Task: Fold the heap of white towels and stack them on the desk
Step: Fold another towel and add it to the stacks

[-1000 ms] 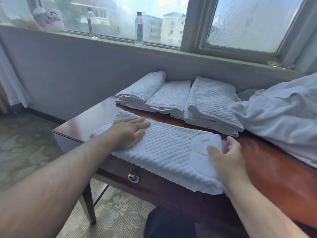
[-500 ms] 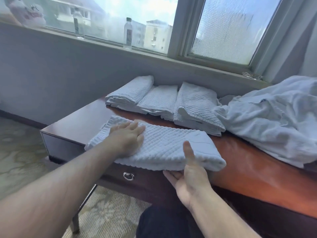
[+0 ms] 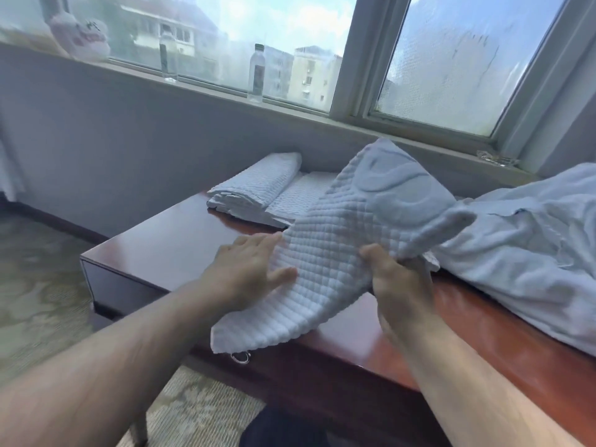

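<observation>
The towel (image 3: 338,259) is off the desk (image 3: 161,253), held slantwise over its near edge. The far end, with the embossed motif, stands high, and the near left corner droops toward the drawer pull. The right hand (image 3: 400,285) grips the towel's right edge, thumb on top and fingers curled underneath. The left hand (image 3: 254,272) lies flat against the left edge with fingers straight and the thumb resting on the waffle face; whether the fingertips tuck beneath is unclear. The cloth looks soft, thick and light, and it sags wherever nothing holds it up, so the fold probably slips open if only one layer is pinched. The textured weave should give skin a sure, non-slippery hold, and nothing here is fragile. The best hold is likely at the two short ends, through all layers at once, with a palm under the middle to stop the sag. The folded towels (image 3: 258,188) lie far left against the wall, and the unfolded heap (image 3: 532,237) covers the desk's right.
</observation>
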Demonstrator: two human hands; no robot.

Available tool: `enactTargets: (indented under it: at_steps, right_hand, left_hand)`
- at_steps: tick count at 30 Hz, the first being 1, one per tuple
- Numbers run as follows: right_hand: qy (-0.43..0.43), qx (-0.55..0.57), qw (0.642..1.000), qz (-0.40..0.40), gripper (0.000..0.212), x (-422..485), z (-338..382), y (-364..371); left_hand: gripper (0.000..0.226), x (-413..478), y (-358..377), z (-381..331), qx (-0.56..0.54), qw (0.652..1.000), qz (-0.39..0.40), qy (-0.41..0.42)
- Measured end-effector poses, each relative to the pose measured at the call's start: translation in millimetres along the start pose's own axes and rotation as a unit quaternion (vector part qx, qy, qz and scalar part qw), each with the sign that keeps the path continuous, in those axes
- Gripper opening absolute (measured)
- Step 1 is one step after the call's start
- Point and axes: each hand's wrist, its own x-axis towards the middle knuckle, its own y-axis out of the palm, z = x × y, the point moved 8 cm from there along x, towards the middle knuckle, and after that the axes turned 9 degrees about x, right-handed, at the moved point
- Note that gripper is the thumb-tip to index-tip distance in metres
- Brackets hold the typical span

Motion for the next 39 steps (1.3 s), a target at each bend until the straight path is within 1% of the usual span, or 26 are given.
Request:
enactTargets:
  at_steps: [2,3,5,6,8,10,12,14,17,19,21,23,26,28,29,30,32,33,34,36,37,38,39]
  right_hand:
    - [0.020,0.018,0.999,0.023,0.025,28,1,4]
    - [0.037,0.026,0.998,0.033,0.023,43,-3,8]
    - [0.077,0.039,0.995,0.056,0.023,70,-13,16]
    - [0.090,0.046,0.992,0.069,0.026,83,-19,21]
    - [0.090,0.063,0.989,0.095,0.034,110,-28,31]
    - [0.081,0.063,0.988,0.113,0.037,137,-36,41]
    - [0.086,0.054,0.988,0.119,0.041,160,-44,50]
    - [0.093,0.051,0.986,0.125,0.044,184,-52,58]
    - [0.095,0.066,0.985,0.130,0.046,217,-59,71]
    - [0.092,0.083,0.984,0.125,0.047,240,-59,78]
    - [0.082,0.098,0.985,0.115,0.050,263,-56,80]
    - [0.068,0.110,0.986,0.106,0.049,288,-50,78]
    - [0.058,0.124,0.985,0.101,0.040,326,-50,71]
    - [0.052,0.121,0.987,0.095,0.040,349,-54,65]
    - [0.049,0.116,0.988,0.090,0.040,360,-56,62]
    - [0.050,0.110,0.989,0.084,0.038,370,-60,60]
    - [0.076,0.078,0.992,0.059,0.034,386,-81,52]
    - [0.096,0.037,0.994,0.042,0.031,390,-98,46]
    - [0.111,-0.035,0.993,0.026,0.026,391,-117,39]
    - [0.118,-0.207,0.971,0.003,0.021,392,-149,24]
    - [0.108,-0.253,0.961,-0.010,0.022,392,-155,19]
    - [0.101,-0.265,0.959,-0.017,0.025,394,-157,18]
    - [0.100,-0.268,0.958,-0.022,0.033,397,-157,18]
  left_hand:
    - [0.089,16,-8,17,-0.032,0.999,-0.014,-0.039]
    - [0.094,25,-7,27,-0.062,0.996,-0.004,-0.060]
    - [0.108,41,6,46,-0.142,0.985,0.050,-0.081]
    - [0.109,48,12,52,-0.182,0.977,0.074,-0.080]
    - [0.095,59,23,62,-0.238,0.964,0.104,-0.063]
    - [0.069,67,31,67,-0.269,0.954,0.121,-0.048]
    - [0.047,75,28,71,-0.301,0.947,0.101,-0.044]
    - [0.030,84,22,78,-0.355,0.931,0.071,-0.051]
    - [0.021,100,8,84,-0.403,0.912,0.046,-0.063]
    - [0.024,116,-2,85,-0.404,0.912,0.025,-0.069]
    - [0.031,135,-12,84,-0.404,0.911,0.007,-0.082]
    - [0.042,157,-19,80,-0.427,0.900,0.002,-0.088]
    - [0.057,190,-24,68,-0.463,0.883,0.003,-0.077]
    - [0.065,210,-24,63,-0.471,0.878,-0.001,-0.083]
    - [0.067,220,-22,62,-0.475,0.875,0.001,-0.092]
    - [0.064,229,-18,62,-0.482,0.870,0.009,-0.101]
    - [0.048,242,-3,62,-0.490,0.861,0.028,-0.131]
    - [0.043,245,6,65,-0.466,0.870,0.040,-0.159]
    - [0.043,246,16,69,-0.408,0.891,0.053,-0.193]
    - [0.061,248,29,78,-0.285,0.926,0.069,-0.239]
    - [0.067,251,33,80,-0.261,0.931,0.065,-0.245]
    - [0.070,254,34,81,-0.255,0.933,0.063,-0.247]
    - [0.071,256,34,81,-0.252,0.934,0.066,-0.246]
